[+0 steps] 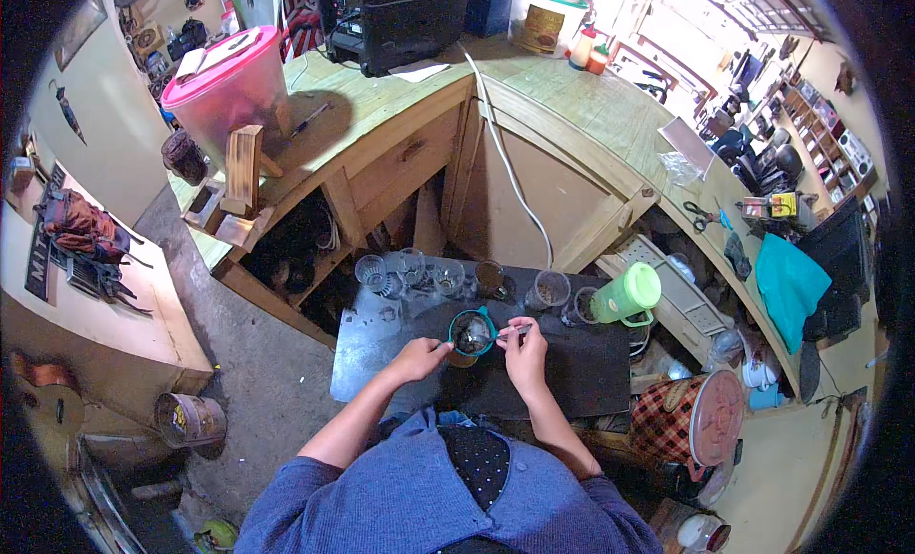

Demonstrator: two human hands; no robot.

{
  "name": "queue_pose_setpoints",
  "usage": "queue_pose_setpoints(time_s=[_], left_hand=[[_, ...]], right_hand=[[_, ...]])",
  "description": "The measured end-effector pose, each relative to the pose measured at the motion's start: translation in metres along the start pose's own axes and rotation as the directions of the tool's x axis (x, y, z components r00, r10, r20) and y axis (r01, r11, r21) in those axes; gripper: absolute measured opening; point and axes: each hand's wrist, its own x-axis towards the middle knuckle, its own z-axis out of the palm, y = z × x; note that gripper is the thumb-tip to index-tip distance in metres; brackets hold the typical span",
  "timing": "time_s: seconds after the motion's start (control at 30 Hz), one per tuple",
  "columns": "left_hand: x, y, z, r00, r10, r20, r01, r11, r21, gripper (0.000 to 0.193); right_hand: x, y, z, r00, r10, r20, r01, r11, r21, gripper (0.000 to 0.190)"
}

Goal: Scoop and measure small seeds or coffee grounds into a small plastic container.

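My left hand (418, 359) grips the handle of a small teal-rimmed strainer (472, 332) above the dark tabletop. Beneath the strainer, part of a vessel with brownish contents shows; the rest of it is hidden. My right hand (525, 346) holds a metal spoon (509, 331) whose end reaches into the strainer, over dark, wet-looking matter. Along the table's far edge stand several clear glasses (371, 274), a glass of dark brown contents (490, 278) and a clear cup with brown granular contents (551, 289). Right of these is a green lidded plastic pitcher (623, 296).
The dark low table (572, 375) stands before a wooden corner counter (400, 135). A white cable (515, 175) hangs down behind the glasses. To the right are a pot with a checkered cover (668, 418) and open shelves; a bucket (191, 419) sits on the floor at left.
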Motion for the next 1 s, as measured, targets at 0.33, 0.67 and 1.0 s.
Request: queue_pose_setpoints(time_s=[0.33, 0.67, 1.0], left_hand=[[-0.010, -0.019, 0.009, 0.985, -0.098, 0.145, 0.105, 0.994, -0.043, 0.057], [-0.011, -0.036, 0.018, 0.976, -0.133, 0.174, 0.147, 0.987, -0.065, 0.055], [0.002, -0.050, 0.025, 0.973, -0.155, 0.172, 0.170, 0.982, -0.079, 0.055]], right_hand=[[-0.016, 0.039, 0.009, 0.955, 0.292, -0.055, -0.251, 0.893, 0.373, 0.012], [-0.019, 0.015, 0.011, 1.000, 0.000, 0.021, 0.001, 1.000, -0.031, 0.010], [-0.029, 0.038, 0.032, 0.988, -0.149, -0.032, 0.130, 0.933, -0.336, 0.012]])
